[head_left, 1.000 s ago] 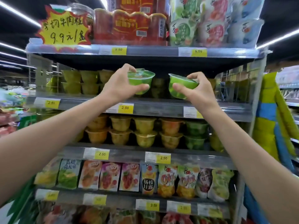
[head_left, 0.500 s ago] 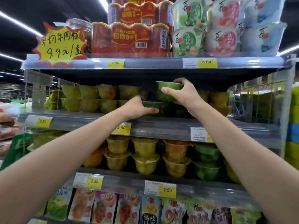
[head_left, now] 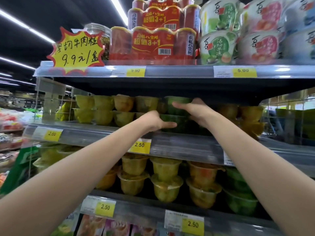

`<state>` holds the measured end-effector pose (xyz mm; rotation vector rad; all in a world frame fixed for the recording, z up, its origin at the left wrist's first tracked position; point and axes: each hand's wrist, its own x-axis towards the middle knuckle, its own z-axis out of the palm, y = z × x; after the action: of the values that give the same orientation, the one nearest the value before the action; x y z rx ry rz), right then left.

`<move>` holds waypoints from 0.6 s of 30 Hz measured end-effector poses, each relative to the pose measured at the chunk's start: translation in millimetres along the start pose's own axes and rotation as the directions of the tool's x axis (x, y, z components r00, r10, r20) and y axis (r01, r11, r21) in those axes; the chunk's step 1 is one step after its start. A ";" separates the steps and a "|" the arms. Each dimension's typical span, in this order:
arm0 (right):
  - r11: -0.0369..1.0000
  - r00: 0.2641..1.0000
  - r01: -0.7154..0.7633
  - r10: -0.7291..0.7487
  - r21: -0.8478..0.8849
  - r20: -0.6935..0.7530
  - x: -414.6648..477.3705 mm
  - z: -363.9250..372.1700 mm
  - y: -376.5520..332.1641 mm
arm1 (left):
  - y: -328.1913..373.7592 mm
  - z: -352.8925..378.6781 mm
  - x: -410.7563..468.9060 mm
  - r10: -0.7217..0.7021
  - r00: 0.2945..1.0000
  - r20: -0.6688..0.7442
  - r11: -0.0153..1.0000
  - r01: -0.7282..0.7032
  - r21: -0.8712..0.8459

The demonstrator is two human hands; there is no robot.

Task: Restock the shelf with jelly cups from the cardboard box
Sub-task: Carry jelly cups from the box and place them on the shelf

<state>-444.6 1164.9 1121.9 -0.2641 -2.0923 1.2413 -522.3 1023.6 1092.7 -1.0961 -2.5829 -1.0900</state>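
Arms reach forward and up to the second shelf (head_left: 187, 147), forearms converging at its middle. The left hand (head_left: 152, 122) grasps the lower green jelly cup (head_left: 180, 124), which stands on the shelf. Its thumb lies across the cup front; the fingers are hidden behind the cup. The right hand (head_left: 198, 110) grasps the upper green jelly cup (head_left: 178, 104), thumb across the front. This cup sits directly on top of the lower one, just under the top shelf. Yellow and orange cups (head_left: 104, 108) stand stacked on both sides.

Legible markings:
- Shelf-edge price tag (head_left: 139, 145): "2.50".
- Top-shelf tags: "9.90" and "5.00".
- Yellow starburst sign (head_left: 77, 51): handwritten "9.9".
- Red multipacks (head_left: 151, 43): "3+1".
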 end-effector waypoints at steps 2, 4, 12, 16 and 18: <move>0.999 0.999 -0.030 0.030 -0.017 -0.021 5.6 -0.4 3.7 | -1.0 1.3 5.8 0.020 1.000 0.018 0.999 -0.019 -0.042; 0.997 0.997 -0.052 0.048 -0.059 -0.059 9.7 0.4 5.5 | -2.5 4.3 11.6 0.031 0.999 0.020 0.997 -0.029 -0.068; 0.981 0.999 -0.013 0.003 -0.193 -0.050 20.7 9.2 6.0 | -6.9 11.7 28.2 0.022 0.999 0.048 0.997 -0.019 -0.071; 0.978 0.999 -0.007 -0.003 -0.206 -0.047 23.9 10.5 7.7 | -9.1 13.0 31.6 0.025 0.999 0.048 0.997 -0.021 -0.071; 0.975 0.998 -0.009 -0.004 -0.224 -0.056 23.6 9.9 7.7 | -9.0 12.8 31.9 0.031 0.999 0.045 0.996 -0.027 -0.087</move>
<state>-469.9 1173.5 1122.9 -0.3986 -2.1839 0.9869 -549.6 1046.2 1090.1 -1.1873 -2.5685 -1.1943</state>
